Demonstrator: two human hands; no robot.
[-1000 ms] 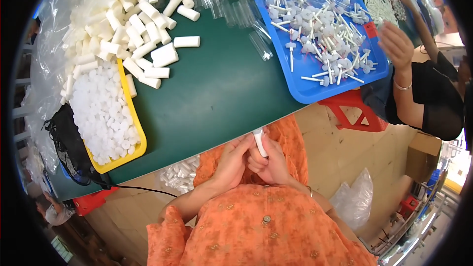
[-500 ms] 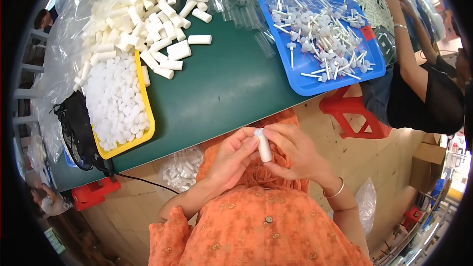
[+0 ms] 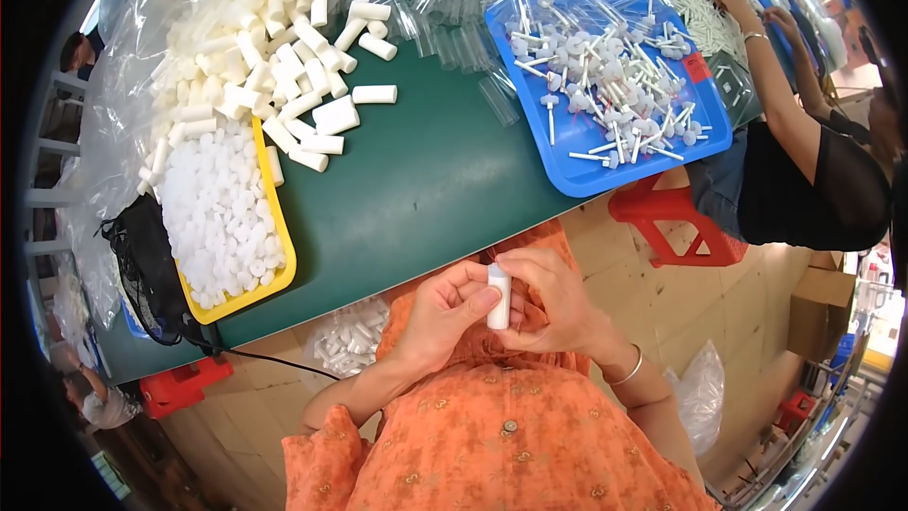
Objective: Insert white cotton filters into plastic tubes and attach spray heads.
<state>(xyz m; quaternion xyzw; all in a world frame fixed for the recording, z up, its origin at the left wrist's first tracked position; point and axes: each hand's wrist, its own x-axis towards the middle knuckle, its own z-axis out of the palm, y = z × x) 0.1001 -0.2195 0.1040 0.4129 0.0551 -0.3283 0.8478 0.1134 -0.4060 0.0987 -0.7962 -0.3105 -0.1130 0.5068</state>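
A green table (image 3: pixel 426 199) fills the space beyond the fingers, with tiled floor (image 3: pixel 577 407) showing to their right. Just off the table's near edge, we see one white cylinder (image 3: pixel 498 310) between both hands, held nearly upright. The left hand (image 3: pixel 443 314) grips its side between thumb and fingertips; the right hand (image 3: pixel 558 308) spans it, fingers closed on the top and base. We judge the step in hand to be seating the bluish cap (image 3: pixel 498 271) on its upper end; the next move calls for a steady left grip and even right-hand pressure.

Counting from the fingers, we find one blue tray (image 3: pixel 571 182) beyond to the right, one yellow tray (image 3: pixel 281 229) beyond to the left, and two red stools (image 3: pixel 721 243), one on each side. The rolls (image 3: pixel 336 116), clear tubes (image 3: pixel 465 47), white discs (image 3: pixel 222 213) and stemmed pieces (image 3: pixel 624 104) lie too heaped for us to count.
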